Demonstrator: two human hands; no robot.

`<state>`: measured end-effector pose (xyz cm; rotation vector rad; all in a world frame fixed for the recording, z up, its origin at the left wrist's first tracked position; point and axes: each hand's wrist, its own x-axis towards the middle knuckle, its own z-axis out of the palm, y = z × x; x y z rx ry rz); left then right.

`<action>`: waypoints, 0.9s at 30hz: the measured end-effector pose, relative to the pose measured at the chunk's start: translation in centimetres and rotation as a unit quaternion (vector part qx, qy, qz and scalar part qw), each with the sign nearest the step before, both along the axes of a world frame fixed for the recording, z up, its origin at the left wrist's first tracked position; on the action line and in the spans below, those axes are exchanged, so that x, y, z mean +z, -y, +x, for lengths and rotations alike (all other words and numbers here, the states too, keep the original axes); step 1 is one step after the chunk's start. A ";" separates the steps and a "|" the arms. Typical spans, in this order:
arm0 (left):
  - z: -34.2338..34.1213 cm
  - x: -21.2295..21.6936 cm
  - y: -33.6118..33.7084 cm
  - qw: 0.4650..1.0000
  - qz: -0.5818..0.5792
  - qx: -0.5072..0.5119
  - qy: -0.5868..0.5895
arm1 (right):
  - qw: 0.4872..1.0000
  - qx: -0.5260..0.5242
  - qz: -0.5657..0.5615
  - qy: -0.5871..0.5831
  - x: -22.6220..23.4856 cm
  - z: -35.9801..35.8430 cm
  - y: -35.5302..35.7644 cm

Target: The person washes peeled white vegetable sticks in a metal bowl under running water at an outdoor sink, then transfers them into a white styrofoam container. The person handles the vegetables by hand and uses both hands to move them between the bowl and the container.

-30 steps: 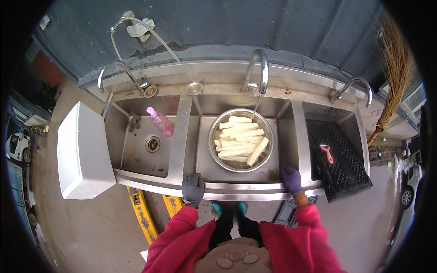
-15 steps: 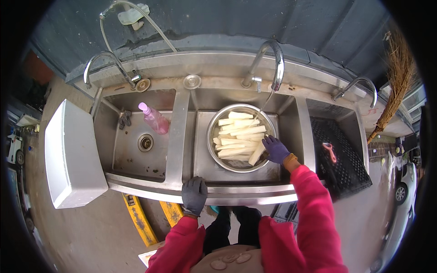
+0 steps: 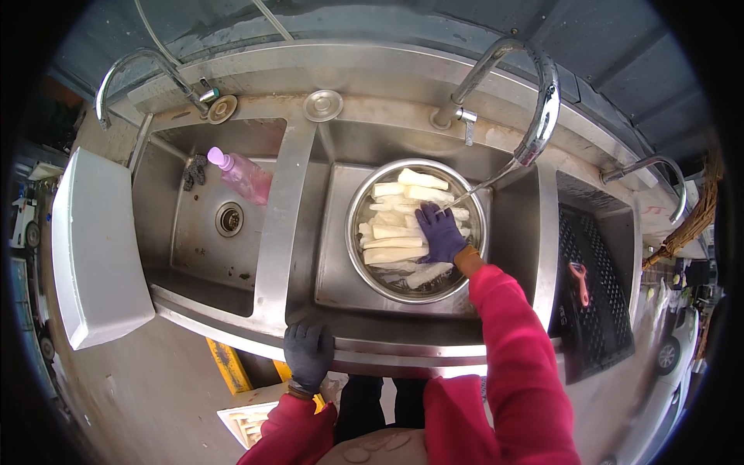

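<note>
A round metal bowl [image 3: 356, 248] sits in the middle sink basin, filled with several pale peeled root pieces [image 3: 387, 232] in water. My right hand [image 3: 439, 231], in a purple glove, reaches into the bowl and rests flat on the pieces, fingers spread. A thin stream of water runs from the tall curved faucet [image 3: 535, 116] toward the bowl. In a dark glove, my left hand [image 3: 308, 355] grips the front rim of the steel sink [image 3: 294, 232]. Both sleeves are pink.
The left basin holds a pink bottle [image 3: 242, 175] and a drain [image 3: 230, 219]. A black crate [image 3: 593, 287] with an orange peeler [image 3: 580, 280] fills the right basin. A white box [image 3: 94, 248] stands at the left. Another faucet [image 3: 139, 74] rises at the back left.
My right hand left the sink's front rim, reached forward into the bowl and now rests on the pieces. My head leaned closer to the sink. The left hand stayed on the rim.
</note>
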<state>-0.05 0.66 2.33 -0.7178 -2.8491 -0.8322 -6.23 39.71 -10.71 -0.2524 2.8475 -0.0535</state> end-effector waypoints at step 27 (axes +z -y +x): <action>0.0 0.0 -0.3 0.999 -0.048 0.015 -0.004 | 0.981 -0.135 -0.138 -0.003 -3.7 -5.1 -5.3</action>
